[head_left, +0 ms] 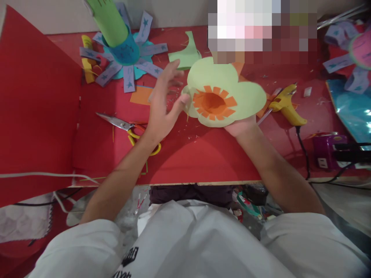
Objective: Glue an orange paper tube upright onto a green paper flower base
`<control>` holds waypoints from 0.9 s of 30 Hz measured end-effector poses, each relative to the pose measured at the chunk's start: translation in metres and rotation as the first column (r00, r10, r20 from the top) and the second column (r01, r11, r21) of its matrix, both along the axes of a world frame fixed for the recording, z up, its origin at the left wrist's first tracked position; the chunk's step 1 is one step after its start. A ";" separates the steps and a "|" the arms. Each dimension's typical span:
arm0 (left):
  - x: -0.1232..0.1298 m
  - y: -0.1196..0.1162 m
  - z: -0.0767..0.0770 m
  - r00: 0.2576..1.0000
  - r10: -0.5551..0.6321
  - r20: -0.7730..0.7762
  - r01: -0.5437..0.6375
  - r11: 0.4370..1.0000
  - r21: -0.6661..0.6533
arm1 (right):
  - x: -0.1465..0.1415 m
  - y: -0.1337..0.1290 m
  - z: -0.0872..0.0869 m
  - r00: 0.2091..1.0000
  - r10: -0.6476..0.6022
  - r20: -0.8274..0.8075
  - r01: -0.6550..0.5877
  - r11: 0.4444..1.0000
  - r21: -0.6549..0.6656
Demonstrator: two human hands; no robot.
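Observation:
A pale green paper flower with rounded petals is held up over the red table. In its middle an orange paper piece has a fringe of cut tabs spread flat round a dark hollow. My right hand grips the flower from below, its fingers mostly hidden behind the petals. At the flower's left edge is my left hand, fingers apart and thumb near the petal; whether the thumb touches it I cannot tell. Scissors with yellow and orange handles lie partly under my left forearm.
A yellow glue gun with a black cord lies at right, near a purple power socket box. Green and orange paper scraps lie behind. A blue paper flower with a green tube stands back left. A red panel rises at left.

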State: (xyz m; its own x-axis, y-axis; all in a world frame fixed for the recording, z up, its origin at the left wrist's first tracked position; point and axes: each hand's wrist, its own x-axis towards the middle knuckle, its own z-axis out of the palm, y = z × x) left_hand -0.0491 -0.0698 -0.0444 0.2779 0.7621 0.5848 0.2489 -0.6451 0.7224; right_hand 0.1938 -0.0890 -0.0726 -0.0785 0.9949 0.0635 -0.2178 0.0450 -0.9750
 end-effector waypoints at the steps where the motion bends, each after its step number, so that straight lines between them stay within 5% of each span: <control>1: 0.001 -0.002 0.000 0.999 -0.050 -0.021 0.049 0.998 -0.047 | -0.003 0.000 0.004 0.994 0.007 -0.111 -0.017 0.996 -0.084; 4: 0.002 -0.008 -0.002 0.989 -0.103 -0.109 0.092 0.991 -0.101 | -0.012 0.000 0.014 0.958 -0.015 -0.288 -0.031 0.987 -0.155; 13: -0.002 -0.008 -0.007 0.994 -0.041 -0.106 0.047 0.998 0.047 | -0.021 -0.017 0.036 0.945 0.020 -0.326 -0.076 0.984 -0.159; 21: 0.004 -0.018 -0.002 0.996 0.004 -0.093 0.005 0.996 0.093 | -0.021 -0.013 0.030 0.953 0.000 -0.304 -0.077 0.967 -0.242; 27: 0.002 -0.021 0.015 0.992 0.102 -0.077 -0.090 0.985 0.147 | -0.013 -0.013 0.015 0.986 -0.096 -0.134 0.065 0.973 -0.220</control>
